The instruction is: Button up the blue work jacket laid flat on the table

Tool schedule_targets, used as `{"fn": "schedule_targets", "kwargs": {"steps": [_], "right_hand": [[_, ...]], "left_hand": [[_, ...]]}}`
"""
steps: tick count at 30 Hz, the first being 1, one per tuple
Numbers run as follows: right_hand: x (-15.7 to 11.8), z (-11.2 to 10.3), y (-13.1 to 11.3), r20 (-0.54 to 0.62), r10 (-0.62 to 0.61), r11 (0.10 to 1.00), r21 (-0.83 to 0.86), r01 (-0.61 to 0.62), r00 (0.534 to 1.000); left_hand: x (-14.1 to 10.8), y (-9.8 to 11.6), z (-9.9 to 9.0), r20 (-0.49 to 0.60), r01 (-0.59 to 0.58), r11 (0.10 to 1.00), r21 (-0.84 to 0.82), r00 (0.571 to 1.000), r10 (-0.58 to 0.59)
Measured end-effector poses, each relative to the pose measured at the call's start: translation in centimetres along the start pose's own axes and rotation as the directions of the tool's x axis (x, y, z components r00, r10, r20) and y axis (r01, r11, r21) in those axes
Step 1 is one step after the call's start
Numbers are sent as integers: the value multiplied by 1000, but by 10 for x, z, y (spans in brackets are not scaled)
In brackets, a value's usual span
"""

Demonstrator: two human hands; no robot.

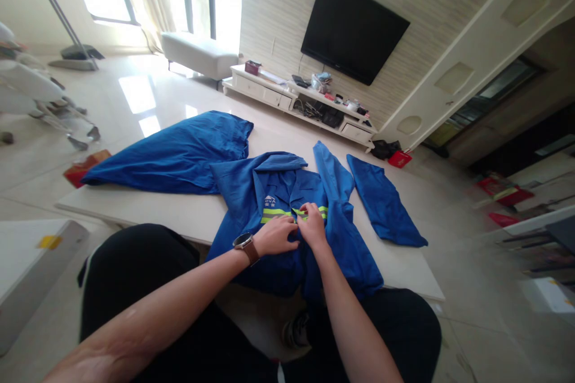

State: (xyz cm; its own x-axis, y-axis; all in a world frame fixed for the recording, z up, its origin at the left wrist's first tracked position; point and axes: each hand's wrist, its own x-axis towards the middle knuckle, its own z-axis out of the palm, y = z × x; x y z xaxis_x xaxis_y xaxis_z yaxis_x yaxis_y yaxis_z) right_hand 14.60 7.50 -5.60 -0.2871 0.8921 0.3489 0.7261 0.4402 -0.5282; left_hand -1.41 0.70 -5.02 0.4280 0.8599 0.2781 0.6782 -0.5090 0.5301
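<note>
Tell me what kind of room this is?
It looks like a living room in someone's home: there's a big TV on the wall, a long white cabinet under it, and a padded bench by the windows.

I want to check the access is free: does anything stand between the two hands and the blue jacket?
Nothing visible does: left hand and right hand both touch the jacket. The folded garment lies to its right.

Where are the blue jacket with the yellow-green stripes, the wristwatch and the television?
Blue jacket (279, 266): head view, on its lower front.
Wristwatch (243, 241): head view, on its dial.
Television (354, 27): head view, mid-screen.
</note>
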Motion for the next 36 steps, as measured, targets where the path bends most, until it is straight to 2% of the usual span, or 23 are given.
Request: {"fn": "schedule_targets", "kwargs": {"steps": [3, 8, 12, 16, 22, 25, 29, 33, 36], "right_hand": [[6, 12, 1, 29, -62, 998, 13, 61, 998], [-7, 24, 8, 1, -17, 998, -56, 17, 1000], [-15, 26, 14, -21, -2, 999, -38, 1, 1000], [-17, 28, 19, -70, -5, 1000, 23, 6, 998], [-21, 27, 24, -182, 100, 976, 212, -60, 978], [-25, 24, 25, -150, 81, 937, 348, -23, 985], [-31, 20, 27, -102, 48, 892, 452, 4, 994], [-32, 18, 29, -71, 23, 882, 471, 13, 997], [-32, 19, 27, -69, 22, 890, 455, 12, 997]], "left_hand": [[0, -5, 3, -36, 40, 999, 27, 999, -39], [1, -13, 9, -28, 65, 997, 47, 998, -63], [5, -16, 13, -65, 106, 993, 45, 993, -103], [7, -20, 16, -96, 187, 982, 24, 978, -184], [10, -22, 19, -156, 248, 969, -21, 956, -248], [12, -19, 22, -156, 290, 956, -37, 943, -293], [12, -14, 26, -134, 336, 942, 26, 935, -330], [11, -10, 30, -114, 348, 930, 119, 935, -335], [10, -10, 31, -115, 359, 925, 125, 931, -346]]}}
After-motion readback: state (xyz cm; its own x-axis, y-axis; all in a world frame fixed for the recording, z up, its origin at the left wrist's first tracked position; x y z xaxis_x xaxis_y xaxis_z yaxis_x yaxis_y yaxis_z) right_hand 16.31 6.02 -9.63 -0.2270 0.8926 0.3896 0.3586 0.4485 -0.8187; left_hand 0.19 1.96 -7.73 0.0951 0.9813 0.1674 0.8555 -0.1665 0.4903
